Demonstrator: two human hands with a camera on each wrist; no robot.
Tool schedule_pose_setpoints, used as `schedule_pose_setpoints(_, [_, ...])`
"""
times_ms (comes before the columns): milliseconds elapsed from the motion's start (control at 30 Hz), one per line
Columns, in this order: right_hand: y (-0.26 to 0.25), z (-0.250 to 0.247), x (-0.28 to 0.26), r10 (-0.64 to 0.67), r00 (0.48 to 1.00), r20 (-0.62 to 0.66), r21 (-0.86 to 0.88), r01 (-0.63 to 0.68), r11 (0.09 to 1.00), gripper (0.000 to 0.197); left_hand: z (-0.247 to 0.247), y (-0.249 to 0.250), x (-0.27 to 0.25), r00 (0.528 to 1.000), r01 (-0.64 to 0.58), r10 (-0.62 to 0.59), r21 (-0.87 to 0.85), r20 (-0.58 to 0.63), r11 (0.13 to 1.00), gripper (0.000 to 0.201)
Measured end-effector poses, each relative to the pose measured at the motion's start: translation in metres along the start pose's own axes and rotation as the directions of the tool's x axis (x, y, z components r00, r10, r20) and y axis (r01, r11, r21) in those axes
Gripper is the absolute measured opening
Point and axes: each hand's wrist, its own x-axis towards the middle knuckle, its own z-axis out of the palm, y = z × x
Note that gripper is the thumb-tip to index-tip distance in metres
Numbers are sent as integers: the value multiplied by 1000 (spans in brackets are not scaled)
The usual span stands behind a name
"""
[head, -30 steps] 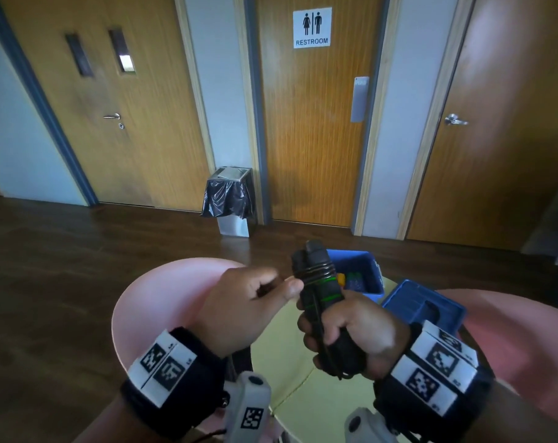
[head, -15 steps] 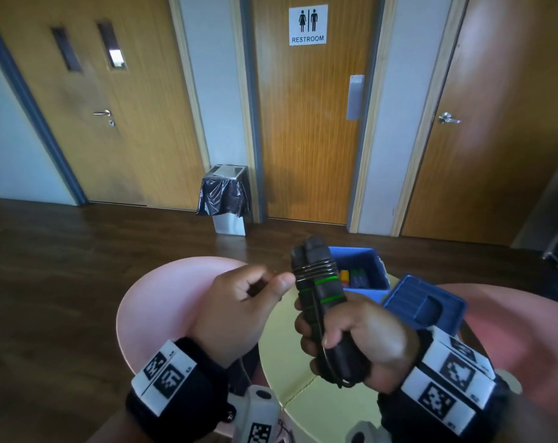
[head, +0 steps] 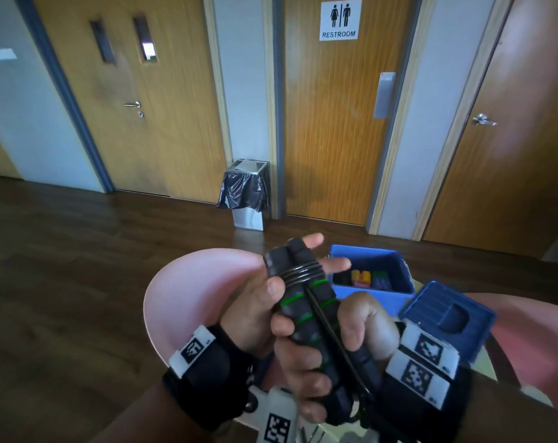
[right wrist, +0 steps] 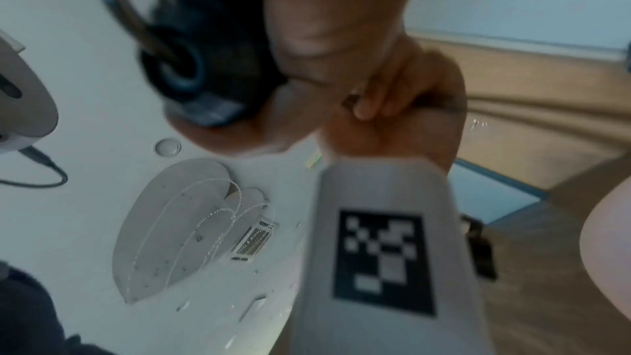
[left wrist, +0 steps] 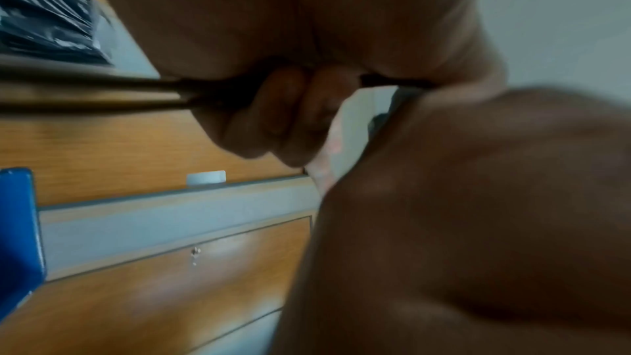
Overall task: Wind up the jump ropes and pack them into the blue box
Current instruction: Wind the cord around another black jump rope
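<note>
A jump rope's two black foam handles (head: 306, 308) with green rings stand side by side and upright over the table, and black rope coils (head: 301, 271) wrap their upper part. My right hand (head: 303, 362) grips the lower half of the handles, and one rope strand runs down the front. My left hand (head: 265, 298) clasps the upper ends, thumb in front and fingers (head: 333, 263) reaching round behind. The handle end (right wrist: 191, 69) and a rope loop (right wrist: 126, 4) show in the right wrist view. The blue box (head: 396, 266) stands open just behind, with colourful items (head: 364, 278) inside.
The blue lid (head: 447, 318) lies to the right of the box on the yellow-green table (head: 485, 359). Pink chairs (head: 191, 282) stand at the left and at the right (head: 527, 330). A lined bin (head: 245, 193) stands by the restroom door across the dark wooden floor.
My left hand has moved from beside the handles to clasp their upper ends, fingers now behind them. The right hand keeps its grip.
</note>
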Motion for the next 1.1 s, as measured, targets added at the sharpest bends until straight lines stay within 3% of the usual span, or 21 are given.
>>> schedule_pose_setpoints(67, [1, -1, 4, -34, 999, -22, -26, 33, 999, 53, 4, 1, -1, 990, -78, 80, -26, 112, 997, 79])
schedule_pose_setpoints(100, [0, -3, 5, -48, 998, -40, -49, 46, 998, 55, 5, 3, -1, 990, -95, 98, -34, 106, 995, 74])
schedule_pose_setpoints(167, [-6, -4, 7, -70, 988, -138, -91, 58, 994, 58, -2, 7, 5, 996, -91, 91, -48, 8, 995, 76])
schedule_pose_setpoints(233, [-13, -2, 8, -116, 945, -306, -271, 30, 962, 39, -12, 11, 12, 985, -125, 119, -39, -125, 991, 69])
schedule_pose_setpoints(267, [-14, 1, 7, -200, 908, -369, -449, 14, 893, 29, -14, 13, 15, 972, -143, 141, 4, -187, 990, 59])
schedule_pose_setpoints(333, [-15, 6, 4, -383, 850, -362, -776, -47, 629, 38, -14, 16, 20, 927, -146, 196, 174, -320, 974, 39])
schedule_pose_setpoints(400, [-11, 12, 6, -471, 836, -280, -913, -81, 399, 45, -9, 16, 23, 893, -155, 277, 336, -355, 929, 30])
schedule_pose_setpoints(467, [-5, 11, 10, -532, 797, -288, -940, -129, 316, 47, -4, 13, 25, 900, -157, 309, 432, -308, 888, 28])
schedule_pose_setpoints(533, [-4, 10, 10, -542, 768, -340, -915, -138, 378, 48, -7, 11, 25, 911, -186, 325, 452, -252, 872, 30])
schedule_pose_setpoints(667, [1, 1, 4, -406, 777, -481, -748, -121, 653, 34, -18, 6, 21, 942, -231, 306, 394, -139, 890, 39])
schedule_pose_setpoints(733, [2, -2, -2, -341, 800, -494, -655, -84, 751, 27, -20, 2, 19, 946, -221, 292, 379, -138, 899, 37])
schedule_pose_setpoints(900, [3, -15, -11, -228, 868, -442, -492, -21, 870, 43, -19, -4, 21, 947, -182, 253, 317, -200, 931, 34])
schedule_pose_setpoints(1100, [2, -23, -19, -147, 919, -366, -391, -8, 920, 56, -16, -11, 22, 959, -153, 195, 208, -204, 966, 38])
